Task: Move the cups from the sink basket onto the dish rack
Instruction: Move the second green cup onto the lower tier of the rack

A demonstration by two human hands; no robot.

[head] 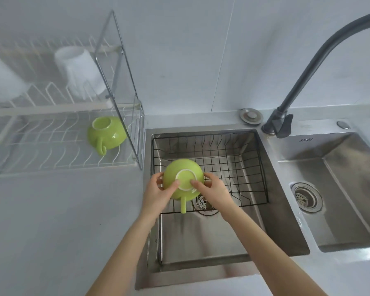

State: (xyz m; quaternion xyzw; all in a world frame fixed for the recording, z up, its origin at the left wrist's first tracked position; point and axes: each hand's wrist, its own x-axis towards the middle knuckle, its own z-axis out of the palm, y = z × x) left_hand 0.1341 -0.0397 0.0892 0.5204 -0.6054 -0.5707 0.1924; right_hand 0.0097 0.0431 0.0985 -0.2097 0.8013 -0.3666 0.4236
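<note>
Cup (181,178), upside down, handle at six o'clock, is clasped between left hand (156,192) and right hand (215,190); likely rigid, breakable, slippery glaze; sides suit gripping.

Two bare forearms are seen, each ending in a bare hand: the left hand (156,194) and the right hand (215,192). No sleeves, gloves, rings, watches or bracelets are observed. Fingernails are short and unpainted where they can be made out.
</note>
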